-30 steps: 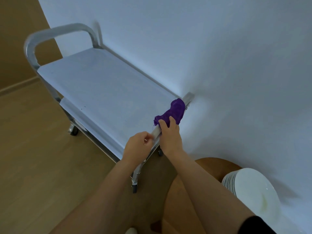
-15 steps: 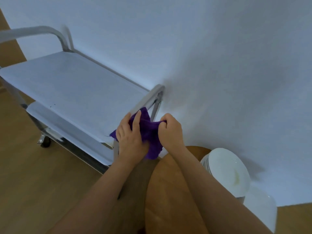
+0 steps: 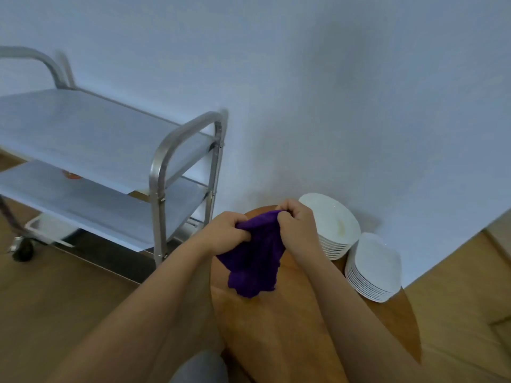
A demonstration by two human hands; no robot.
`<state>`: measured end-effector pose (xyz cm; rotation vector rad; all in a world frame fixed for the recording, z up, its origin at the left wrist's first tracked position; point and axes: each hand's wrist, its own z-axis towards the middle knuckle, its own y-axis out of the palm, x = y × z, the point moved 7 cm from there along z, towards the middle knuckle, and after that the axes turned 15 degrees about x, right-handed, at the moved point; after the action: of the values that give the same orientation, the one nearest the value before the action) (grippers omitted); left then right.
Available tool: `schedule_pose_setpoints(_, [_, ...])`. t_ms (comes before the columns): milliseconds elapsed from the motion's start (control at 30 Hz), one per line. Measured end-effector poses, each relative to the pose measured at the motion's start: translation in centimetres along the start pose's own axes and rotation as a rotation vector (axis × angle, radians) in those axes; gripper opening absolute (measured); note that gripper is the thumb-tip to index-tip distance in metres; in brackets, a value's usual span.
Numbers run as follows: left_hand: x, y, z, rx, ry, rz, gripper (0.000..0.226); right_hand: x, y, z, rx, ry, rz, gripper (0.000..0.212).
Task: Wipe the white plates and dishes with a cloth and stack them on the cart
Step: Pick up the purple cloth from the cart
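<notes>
A purple cloth point(image 3: 253, 261) hangs between both hands above a round wooden table point(image 3: 276, 327). My left hand point(image 3: 225, 234) grips its left top edge and my right hand point(image 3: 297, 225) grips its right top edge. Two stacks of white dishes stand at the table's far right: a stack of round plates point(image 3: 333, 225) with a yellowish smear on the top one, and beside it a stack of squarish dishes point(image 3: 373, 268). The steel cart point(image 3: 166, 158) stands to the left against the wall, its top shelf bare.
The cart has a lower shelf point(image 3: 91, 203) with a small orange spot, a handle at each end and a black caster wheel point(image 3: 23, 250). A white wall runs behind everything. Wooden floor lies left and right of the table.
Both hands carried the cloth from the cart's near handle over to the table, in front of the plates. The view swung right and down, showing both dish stacks.
</notes>
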<state>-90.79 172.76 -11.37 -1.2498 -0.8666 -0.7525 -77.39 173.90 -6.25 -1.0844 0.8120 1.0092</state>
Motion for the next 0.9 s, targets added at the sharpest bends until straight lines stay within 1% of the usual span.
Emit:
schedule_pose_setpoints(100, [1.5, 1.9, -2.9, -0.101, -0.092, -0.201, 0.014, 1.4, -4.1, -2.3, 0.118, 0.127, 0.154, 0.028])
schedule_pose_setpoints(167, [2.6, 2.6, -4.7, -0.141, -0.163, -0.344, 0.003, 2.3, -5.9, -3.8, 0.166, 0.244, 0.300, 0.024])
schedule_pose_setpoints(200, [3.2, 2.7, -5.4, -0.156, -0.177, -0.403, 0.011, 2.7, -6.5, -4.7, 0.163, 0.300, 0.383, 0.019])
schedule_pose_setpoints(233, [3.8, 2.8, -6.1, -0.162, -0.188, -0.456, 0.018, 3.0, -6.8, -5.6, 0.141, 0.345, 0.463, 0.017])
schedule_pose_setpoints(267, [4.4, 2.8, -6.6, -0.162, -0.190, -0.500, 0.021, 3.1, -6.9, -6.4, 0.103, 0.368, 0.521, 0.022])
schedule_pose_setpoints(300, [5.2, 2.6, -7.0, -0.157, -0.181, -0.538, 0.022, 3.0, -6.9, -7.3, 0.050, 0.372, 0.543, 0.033])
schedule_pose_setpoints(367, [6.6, 2.2, -7.6, -0.151, -0.159, -0.608, 0.023, 2.6, -6.5, -8.8, -0.061, 0.351, 0.509, 0.051])
schedule_pose_setpoints(433, [8.0, 1.6, -7.7, -0.124, -0.141, -0.635, 0.024, 2.2, -5.9, -10.1, -0.139, 0.350, 0.495, 0.058])
schedule_pose_setpoints(500, [9.4, 1.1, -7.6, -0.108, -0.137, -0.664, 0.012, 1.3, -5.4, -10.7, -0.171, 0.343, 0.565, 0.058])
schedule_pose_setpoints(533, [10.2, 1.1, -7.6, -0.118, -0.141, -0.691, 0.011, 0.7, -5.3, -10.8, -0.169, 0.344, 0.614, 0.056])
schedule_pose_setpoints(633, [12.0, 1.6, -7.6, -0.154, -0.173, -0.811, 0.017, -0.6, -6.2, -10.5, -0.116, 0.345, 0.743, 0.053])
schedule_pose_setpoints(700, [12.8, 2.4, -7.5, -0.179, -0.168, -0.826, 0.014, -0.6, -7.6, -10.3, -0.081, 0.331, 0.788, 0.051])
schedule_pose_setpoints(767, [12.8, 3.3, -7.2, -0.194, -0.179, -0.773, 0.013, 0.0, -9.1, -10.4, -0.063, 0.321, 0.779, 0.052])
schedule_pose_setpoints(833, [12.2, 4.2, -6.5, -0.180, -0.193, -0.672, 0.014, 1.2, -10.7, -10.5, -0.022, 0.317, 0.711, 0.054])
schedule_pose_setpoints(900, [11.3, 5.3, -5.6, -0.180, -0.212, -0.565, 0.015, 2.5, -12.2, -10.3, 0.054, 0.324, 0.637, 0.055])
